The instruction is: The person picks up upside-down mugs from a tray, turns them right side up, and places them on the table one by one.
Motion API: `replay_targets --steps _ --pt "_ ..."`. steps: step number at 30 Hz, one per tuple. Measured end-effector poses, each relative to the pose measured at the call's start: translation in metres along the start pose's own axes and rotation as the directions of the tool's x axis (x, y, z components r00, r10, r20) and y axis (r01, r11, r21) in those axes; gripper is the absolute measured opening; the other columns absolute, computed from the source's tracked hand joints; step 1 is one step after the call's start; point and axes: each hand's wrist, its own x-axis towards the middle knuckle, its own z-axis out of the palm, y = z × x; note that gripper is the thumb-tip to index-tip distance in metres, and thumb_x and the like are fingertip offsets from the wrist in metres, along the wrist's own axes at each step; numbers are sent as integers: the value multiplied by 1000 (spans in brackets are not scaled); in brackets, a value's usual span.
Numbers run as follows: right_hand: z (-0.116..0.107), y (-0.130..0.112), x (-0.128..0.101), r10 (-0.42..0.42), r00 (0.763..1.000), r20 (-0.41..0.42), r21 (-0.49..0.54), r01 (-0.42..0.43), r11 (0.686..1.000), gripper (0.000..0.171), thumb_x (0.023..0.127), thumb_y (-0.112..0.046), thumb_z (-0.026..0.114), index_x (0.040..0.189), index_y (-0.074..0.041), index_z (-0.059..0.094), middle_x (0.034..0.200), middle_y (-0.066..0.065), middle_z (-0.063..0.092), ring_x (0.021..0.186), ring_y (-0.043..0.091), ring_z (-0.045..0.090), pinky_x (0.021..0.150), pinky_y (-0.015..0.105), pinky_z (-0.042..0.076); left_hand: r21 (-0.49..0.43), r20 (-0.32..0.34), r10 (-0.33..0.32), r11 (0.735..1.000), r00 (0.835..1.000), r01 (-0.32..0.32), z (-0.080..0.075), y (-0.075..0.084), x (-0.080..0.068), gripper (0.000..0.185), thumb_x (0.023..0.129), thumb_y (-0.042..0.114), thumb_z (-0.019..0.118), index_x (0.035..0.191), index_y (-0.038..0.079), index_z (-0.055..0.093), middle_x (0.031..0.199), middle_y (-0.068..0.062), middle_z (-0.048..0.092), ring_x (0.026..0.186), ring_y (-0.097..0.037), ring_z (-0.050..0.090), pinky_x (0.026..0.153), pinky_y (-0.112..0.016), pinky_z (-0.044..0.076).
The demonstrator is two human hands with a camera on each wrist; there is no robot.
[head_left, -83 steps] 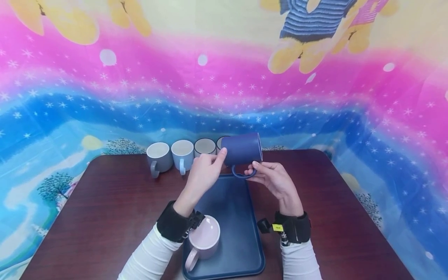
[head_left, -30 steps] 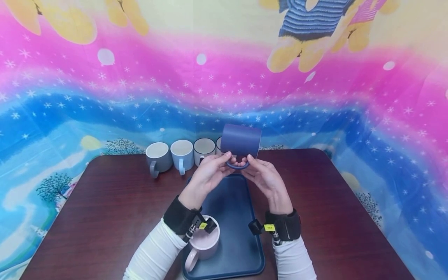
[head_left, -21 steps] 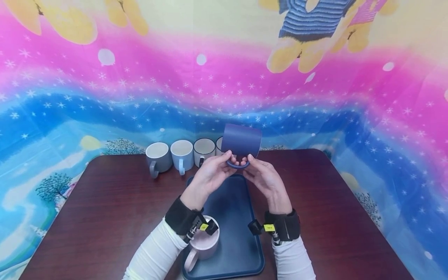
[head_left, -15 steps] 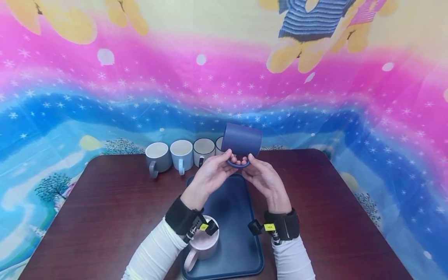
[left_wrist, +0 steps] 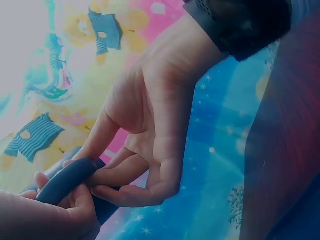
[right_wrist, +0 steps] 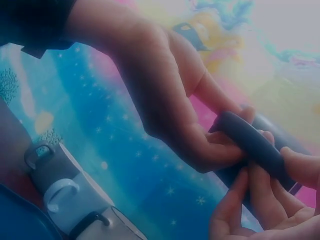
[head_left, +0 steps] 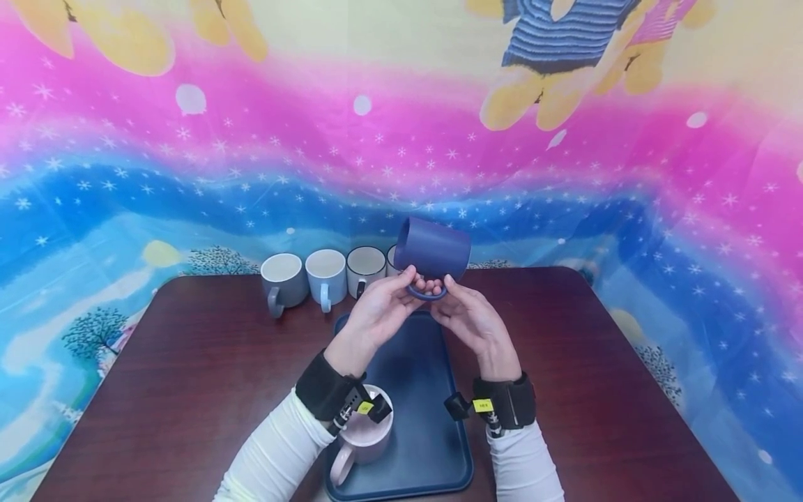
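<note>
from the head view, the person's left hand (head_left: pixel 379 312) and right hand (head_left: pixel 479 322) are both gripping a navy mug (head_left: pixel 434 247), pinching its handle (head_left: pixel 428 295) from either side, thumbs and fingers doing the work, a few fingertips poking through the loop. the mug is hanging in the air over the far part of the table (head_left: pixel 207 390), lying on its side and tilting a bit, handle pointing toward the near side. a pink mug (head_left: pixel 371 443) is standing upright at the near left of a dark blue tray (head_left: pixel 426 446). far left of the tray, a grey mug (head_left: pixel 285 284), a light blue mug (head_left: pixel 326 279) and a white mug with a black rim (head_left: pixel 366 262) are standing in a row, with another mug (head_left: pixel 392 261) mostly hiding behind the navy one.

from the left wrist, the right hand's fingers are curling at the handle and the left thumb is pressing along it, most of the mug body staying out of sight.

from the right wrist, both hands are grasping that handle, fingers overlapping, and the row of mugs is sitting farther left, well apart from them.
</note>
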Motion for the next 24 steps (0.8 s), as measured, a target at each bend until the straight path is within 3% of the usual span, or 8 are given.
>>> replay_targets --steps 8,18,21,24 --pt "-1 2 2 42 999 -2 13 -42 999 37 101 -30 42 91 -17 75 91 -4 72 92 10 62 84 27 45 34 -73 23 999 997 -20 4 0 0 27 99 12 48 78 5 64 74 -4 62 80 -15 67 107 -39 37" --pt "-5 3 5 107 993 49 108 -112 988 31 101 -32 42 104 -16 68 101 -1 68 96 13 58 85 28 47 55 -140 29 998 990 -22 9 3 2 21 97 11 52 82 6 65 76 -3 63 80 -15 67 109 -43 36" --pt "-8 4 5 106 994 36 80 -108 991 31 101 -35 42 116 -16 62 108 0 67 103 15 60 90 30 48 46 -156 38 998 987 -31 9 4 4 19 97 11 52 83 5 64 75 -3 63 78 -15 66 108 -42 36" --pt "-10 5 5 66 998 -5 -29 -66 997 44 101 -40 39 132 -11 50 120 4 63 115 19 59 100 37 45 55 -176 59 997 983 -50 10 5 7 17 96 10 54 82 5 63 75 -3 62 77 -15 66 107 -43 37"
